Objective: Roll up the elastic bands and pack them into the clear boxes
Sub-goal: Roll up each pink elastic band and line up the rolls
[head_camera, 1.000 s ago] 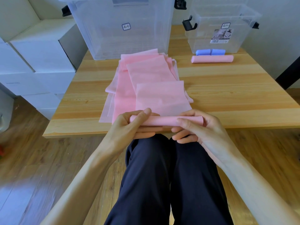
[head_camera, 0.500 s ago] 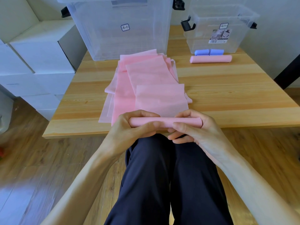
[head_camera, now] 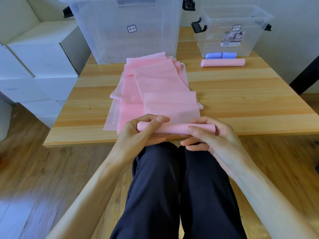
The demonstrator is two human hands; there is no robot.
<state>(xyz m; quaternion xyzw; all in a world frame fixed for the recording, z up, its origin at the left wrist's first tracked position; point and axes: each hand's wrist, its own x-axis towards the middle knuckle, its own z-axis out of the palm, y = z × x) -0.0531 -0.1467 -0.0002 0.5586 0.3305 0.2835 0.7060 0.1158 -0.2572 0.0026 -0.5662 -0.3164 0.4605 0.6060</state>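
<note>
At the near edge of the bench (head_camera: 241, 94), just below centre frame, both hands grip a half-made pink roll (head_camera: 174, 128) whose long axis runs left to right across the picture. The left hand (head_camera: 138, 133) curls round its left end, thumb on top; the right hand (head_camera: 210, 137) pinches the right end, thumb over the front of it. The unrolled tail of this pink elastic band (head_camera: 170, 104) lies flat, reaching away from the hands toward the top of the frame, so rolling should go straight away from the person, up the frame. It rests on a stack of further pink bands (head_camera: 138, 87) fanned slightly to the left.

Both hands are equally near. The bench edge lies right under the roll, so there is little support on the near side; open wood lies to the right. At upper right a finished pink roll (head_camera: 223, 63) and a blue roll (head_camera: 221, 55) lie just in front of the small clear box (head_camera: 231, 26), neither inside it by my reading. The large clear box (head_camera: 127, 28) stands at top centre, behind the stack.
</note>
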